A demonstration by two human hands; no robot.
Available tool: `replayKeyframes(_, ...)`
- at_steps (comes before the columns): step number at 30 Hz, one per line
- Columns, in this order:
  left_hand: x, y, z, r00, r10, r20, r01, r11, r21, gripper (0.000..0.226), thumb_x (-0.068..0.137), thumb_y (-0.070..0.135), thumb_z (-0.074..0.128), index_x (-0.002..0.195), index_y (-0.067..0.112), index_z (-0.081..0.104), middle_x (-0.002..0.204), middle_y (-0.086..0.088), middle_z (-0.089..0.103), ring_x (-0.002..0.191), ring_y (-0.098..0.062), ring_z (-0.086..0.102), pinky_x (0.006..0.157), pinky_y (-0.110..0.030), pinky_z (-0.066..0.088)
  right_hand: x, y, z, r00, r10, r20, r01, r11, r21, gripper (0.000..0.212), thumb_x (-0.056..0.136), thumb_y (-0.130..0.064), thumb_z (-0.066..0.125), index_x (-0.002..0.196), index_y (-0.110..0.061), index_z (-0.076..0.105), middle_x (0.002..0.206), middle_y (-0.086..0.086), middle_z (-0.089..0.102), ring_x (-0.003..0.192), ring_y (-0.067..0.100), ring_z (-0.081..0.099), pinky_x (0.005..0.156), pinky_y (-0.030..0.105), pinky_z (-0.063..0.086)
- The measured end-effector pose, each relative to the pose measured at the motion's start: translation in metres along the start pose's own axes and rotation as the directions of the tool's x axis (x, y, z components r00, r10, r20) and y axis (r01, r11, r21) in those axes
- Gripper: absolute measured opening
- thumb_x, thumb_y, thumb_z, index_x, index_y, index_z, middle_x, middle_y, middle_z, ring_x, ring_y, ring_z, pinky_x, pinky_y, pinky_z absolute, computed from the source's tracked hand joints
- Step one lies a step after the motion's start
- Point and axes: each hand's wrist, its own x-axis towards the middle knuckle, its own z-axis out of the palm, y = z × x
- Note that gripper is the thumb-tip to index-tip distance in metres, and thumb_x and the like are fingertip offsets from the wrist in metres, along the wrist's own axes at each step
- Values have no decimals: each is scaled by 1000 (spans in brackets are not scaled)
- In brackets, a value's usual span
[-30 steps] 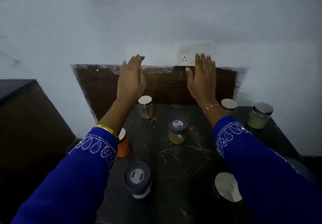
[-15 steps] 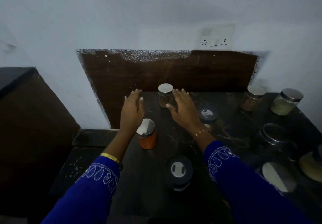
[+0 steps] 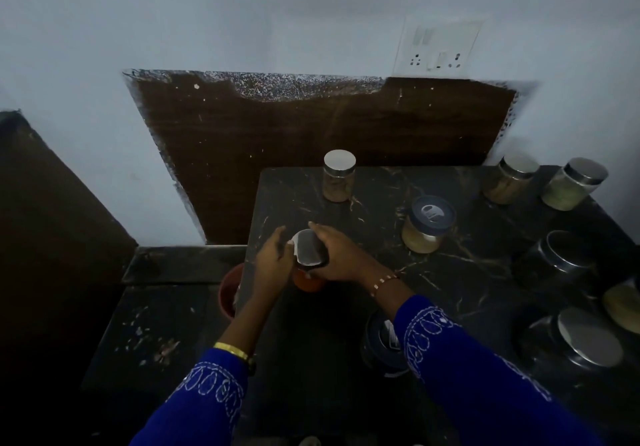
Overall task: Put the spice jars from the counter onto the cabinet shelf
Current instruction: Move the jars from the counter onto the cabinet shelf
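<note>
Hands, left [image 3: 273, 258] and right [image 3: 337, 255], grip round orange jar [image 3: 309, 281] on veined black marble counter [image 3: 467, 272].

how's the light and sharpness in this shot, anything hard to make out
Head view: dim and bluish, soft all over. The dark counter swallows the black-lidded jar by the right sleeve. Metal lids catch pale glare, as on the back jar. Wide-angle bend tilts the far-right jars outward. Both hands, left hand and right hand, close around the orange jar, hiding most of it.

Glossy veined stone counter [image 3: 346, 334], shiny metal lid [image 3: 339, 160]
</note>
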Motion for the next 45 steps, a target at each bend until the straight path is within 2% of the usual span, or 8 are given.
replayKeyframes(7,-6,-10,-1,990,71,124,-50,985,-167,31,91,1,47,117,16,55,113,1,60,97,-1,58,87,-12,47,12,0,6,997,62,-49,-65,997,-47,97,71,-31,77,148,-16,19,142,8,30,131,25,37,108,39,38)
replayKeyframes(13,2,8,-2,982,113,150,-67,957,-283,49,88,-3,51,135,8,43,135,-13,53,125,-24,51,107,-43,41,-1,-11,-23,965,60,-255,-51,998,43,83,70,-29,78,140,-13,36,136,6,39,125,22,43,100,32,41)
replayKeyframes(16,5,29,-2,950,259,174,-186,917,-352,68,78,16,62,140,11,35,140,-8,47,128,-20,47,108,-41,40,-8,-23,-51,914,74,-398,-32,993,111,81,69,-32,79,138,-14,40,136,5,39,125,21,42,98,29,40)
replayKeyframes(19,8,47,6,897,408,169,-385,910,-154,98,65,42,69,146,18,20,146,-4,36,133,-17,40,107,-39,39,-17,-37,-83,853,71,-517,12,988,156,77,69,-34,79,134,-13,44,130,6,42,120,20,44,89,24,39)
replayKeyframes(26,15,117,21,843,537,2,-532,836,-136,105,65,24,83,145,25,14,146,6,32,131,-11,37,104,-24,37,-42,-61,-136,730,108,-674,35,980,196,81,69,-43,77,137,-14,43,125,4,45,115,16,47,88,25,42)
replayKeyframes(33,21,174,5,823,453,343,-52,661,-748,111,33,41,91,130,12,44,122,-12,61,112,-28,61,79,-35,57,-87,-38,-194,808,110,-578,316,747,585,47,88,-32,59,129,-10,53,118,9,63,110,24,60,92,35,51)
replayKeyframes(37,20,199,5,721,537,438,104,541,-834,89,36,40,90,114,16,55,97,-3,74,91,-18,71,72,-32,59,-99,-30,-196,842,4,-539,390,687,614,31,88,-20,57,119,-20,58,115,4,64,105,17,62,86,32,52)
replayKeyframes(45,28,215,13,770,501,394,261,315,-912,92,56,48,76,132,6,44,110,-20,65,97,-31,66,82,-40,56,-100,-35,-192,764,-75,-641,491,713,501,64,80,-6,68,136,-24,44,102,1,61,86,11,58,75,24,53)
